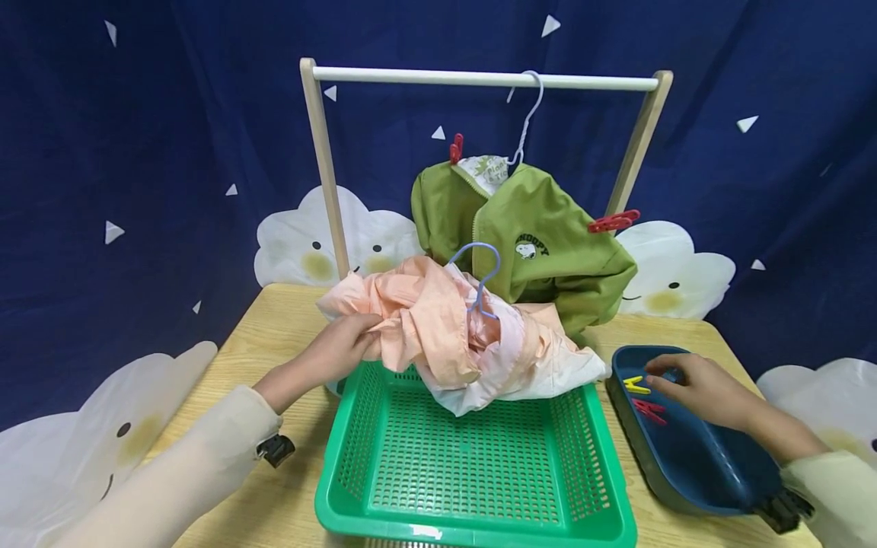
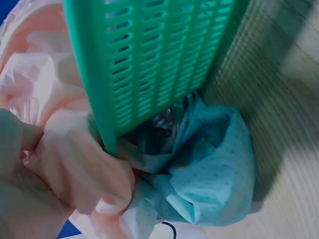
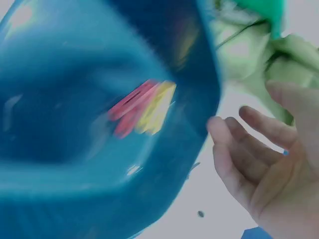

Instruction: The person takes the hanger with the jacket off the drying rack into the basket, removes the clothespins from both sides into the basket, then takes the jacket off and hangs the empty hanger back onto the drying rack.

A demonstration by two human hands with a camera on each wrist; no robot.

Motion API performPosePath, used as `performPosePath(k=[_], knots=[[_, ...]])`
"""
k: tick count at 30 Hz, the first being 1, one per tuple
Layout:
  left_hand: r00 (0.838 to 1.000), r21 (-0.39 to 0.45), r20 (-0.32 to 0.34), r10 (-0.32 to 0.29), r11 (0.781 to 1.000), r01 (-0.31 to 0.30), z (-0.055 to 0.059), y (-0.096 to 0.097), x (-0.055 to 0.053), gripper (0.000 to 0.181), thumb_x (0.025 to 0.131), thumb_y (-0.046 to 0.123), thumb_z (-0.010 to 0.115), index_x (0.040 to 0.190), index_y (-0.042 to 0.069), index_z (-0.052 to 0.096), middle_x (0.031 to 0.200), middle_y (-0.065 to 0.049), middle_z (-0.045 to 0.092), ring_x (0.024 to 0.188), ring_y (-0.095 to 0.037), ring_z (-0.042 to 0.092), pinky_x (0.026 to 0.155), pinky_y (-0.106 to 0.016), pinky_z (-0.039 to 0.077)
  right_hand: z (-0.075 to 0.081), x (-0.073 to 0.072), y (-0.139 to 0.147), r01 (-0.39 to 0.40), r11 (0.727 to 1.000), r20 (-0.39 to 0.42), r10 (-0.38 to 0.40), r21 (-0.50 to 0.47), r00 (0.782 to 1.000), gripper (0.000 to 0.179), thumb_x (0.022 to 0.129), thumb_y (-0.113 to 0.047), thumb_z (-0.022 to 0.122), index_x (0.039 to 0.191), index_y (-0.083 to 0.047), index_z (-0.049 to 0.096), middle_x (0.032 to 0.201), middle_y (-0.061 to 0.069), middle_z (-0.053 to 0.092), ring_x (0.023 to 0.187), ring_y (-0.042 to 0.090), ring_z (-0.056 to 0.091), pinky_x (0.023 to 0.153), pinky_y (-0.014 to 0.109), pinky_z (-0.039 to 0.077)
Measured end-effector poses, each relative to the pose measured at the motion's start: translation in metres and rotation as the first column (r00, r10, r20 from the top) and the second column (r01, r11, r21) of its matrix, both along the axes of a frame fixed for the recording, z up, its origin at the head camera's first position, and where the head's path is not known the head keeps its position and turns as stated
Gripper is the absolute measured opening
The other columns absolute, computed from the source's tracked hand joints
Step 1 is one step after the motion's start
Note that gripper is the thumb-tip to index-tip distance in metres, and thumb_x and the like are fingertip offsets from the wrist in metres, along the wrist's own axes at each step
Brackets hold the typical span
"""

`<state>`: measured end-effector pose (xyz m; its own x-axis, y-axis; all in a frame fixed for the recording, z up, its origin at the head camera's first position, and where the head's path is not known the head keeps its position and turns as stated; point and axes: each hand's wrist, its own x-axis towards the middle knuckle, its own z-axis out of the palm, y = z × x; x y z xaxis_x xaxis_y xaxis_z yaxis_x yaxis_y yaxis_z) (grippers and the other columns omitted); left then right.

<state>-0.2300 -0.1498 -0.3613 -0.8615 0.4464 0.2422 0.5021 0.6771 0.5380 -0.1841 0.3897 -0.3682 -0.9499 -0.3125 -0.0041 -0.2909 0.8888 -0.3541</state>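
Observation:
My left hand (image 1: 337,352) grips the left side of a peach-and-white garment (image 1: 432,327), which lies bunched over the back of a green basket (image 1: 473,525). A lilac hanger (image 1: 498,264) pokes its hook up out of the garment's neck. My right hand (image 1: 709,390) hovers at the dark blue basin (image 1: 695,449) with fingers loosely bent and nothing visible between them. Inside the basin lie a yellow clothespin (image 3: 157,109) and a red clothespin (image 3: 133,107), close to my right fingertips in the head view.
Behind the basket, a green jacket (image 1: 569,266) hangs on a white hanger (image 1: 537,103) from a wooden rack (image 1: 445,75). Red clothespins (image 1: 614,221) are on the jacket. Teal cloth (image 2: 214,169) lies on the table (image 2: 284,129) against the basket.

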Motion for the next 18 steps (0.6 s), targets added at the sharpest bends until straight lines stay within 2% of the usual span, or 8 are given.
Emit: performPosePath(k=[3,6,8,10,12,14,16,18], knots=[[1.000,0.047,0.008,0.019,0.999,-0.019,0.003,0.004,0.000,0.022,0.101,0.006,0.053,0.081,0.012,0.059,0.065,0.003,0.046,0.058,-0.011,0.044,0.057,-0.028,0.039,0.017,0.008,-0.024,0.014,0.996,-0.043,-0.018,-0.088,0.999,0.030,0.102,-0.021,0.062,0.119,0.003,0.069,0.091,0.005,0.071,0.059,0.002,0.051,0.053,0.024,0.043],[0.999,0.060,0.007,0.041,0.997,-0.041,0.004,0.007,0.000,0.024,0.100,0.010,0.054,0.076,0.013,0.052,0.063,0.005,0.042,0.057,-0.011,0.041,0.056,-0.028,0.037,0.033,0.017,-0.052,0.026,0.985,-0.091,-0.042,-0.172,0.995,0.029,0.102,-0.022,0.061,0.119,0.001,0.069,0.078,0.001,0.063,0.052,0.005,0.044,0.049,0.025,0.039],[0.998,0.063,-0.007,0.058,0.996,-0.057,0.004,0.008,0.000,0.022,0.099,0.011,0.055,0.078,0.012,0.054,0.064,0.003,0.042,0.057,-0.011,0.042,0.057,-0.029,0.037,0.042,0.024,-0.072,0.034,0.975,-0.145,-0.067,-0.219,0.987,0.028,0.102,-0.022,0.061,0.119,-0.002,0.069,0.072,0.001,0.060,0.050,0.006,0.042,0.047,0.026,0.038],[0.995,0.070,-0.026,0.091,0.994,-0.089,0.004,0.007,0.001,0.016,0.101,0.013,0.057,0.085,0.010,0.062,0.068,0.000,0.050,0.060,-0.011,0.044,0.059,-0.029,0.038,0.050,0.029,-0.093,0.023,0.961,-0.212,-0.084,-0.276,0.974,0.025,0.102,-0.021,0.061,0.119,-0.004,0.069,0.072,0.003,0.061,0.050,0.005,0.044,0.047,0.025,0.039],[0.990,0.084,-0.047,0.130,0.988,-0.126,0.006,0.005,0.001,0.015,0.101,0.014,0.057,0.092,0.009,0.066,0.069,-0.004,0.054,0.059,-0.013,0.045,0.057,-0.031,0.039,0.057,0.032,-0.112,-0.008,0.946,-0.289,-0.090,-0.324,0.953,0.023,0.101,-0.017,0.062,0.119,-0.005,0.069,0.077,0.006,0.064,0.054,0.003,0.049,0.049,0.024,0.042],[0.982,0.113,-0.074,0.176,0.979,-0.167,0.008,0.003,0.001,0.015,0.102,0.015,0.057,0.095,0.009,0.069,0.069,-0.006,0.055,0.058,-0.014,0.045,0.056,-0.031,0.038,0.061,0.031,-0.131,-0.061,0.936,-0.381,-0.082,-0.347,0.921,0.022,0.099,-0.013,0.065,0.119,-0.005,0.070,0.088,0.008,0.069,0.060,0.003,0.052,0.053,0.022,0.044],[0.969,0.143,-0.113,0.220,0.969,-0.203,0.011,0.001,0.000,0.016,0.101,0.014,0.058,0.094,0.008,0.071,0.068,-0.008,0.054,0.058,-0.017,0.045,0.054,-0.032,0.037,0.064,0.028,-0.149,-0.096,0.938,-0.469,-0.076,-0.332,0.880,0.026,0.096,-0.010,0.068,0.121,-0.005,0.069,0.096,0.007,0.069,0.066,0.005,0.053,0.058,0.022,0.044],[0.952,0.172,-0.163,0.260,0.957,-0.231,0.014,0.001,0.000,0.016,0.099,0.013,0.059,0.093,0.008,0.073,0.071,-0.008,0.056,0.062,-0.019,0.046,0.055,-0.033,0.037,0.067,0.025,-0.165,-0.091,0.954,-0.534,-0.080,-0.286,0.841,0.035,0.092,-0.014,0.072,0.126,-0.006,0.068,0.097,0.006,0.068,0.071,0.009,0.052,0.060,0.024,0.042]])
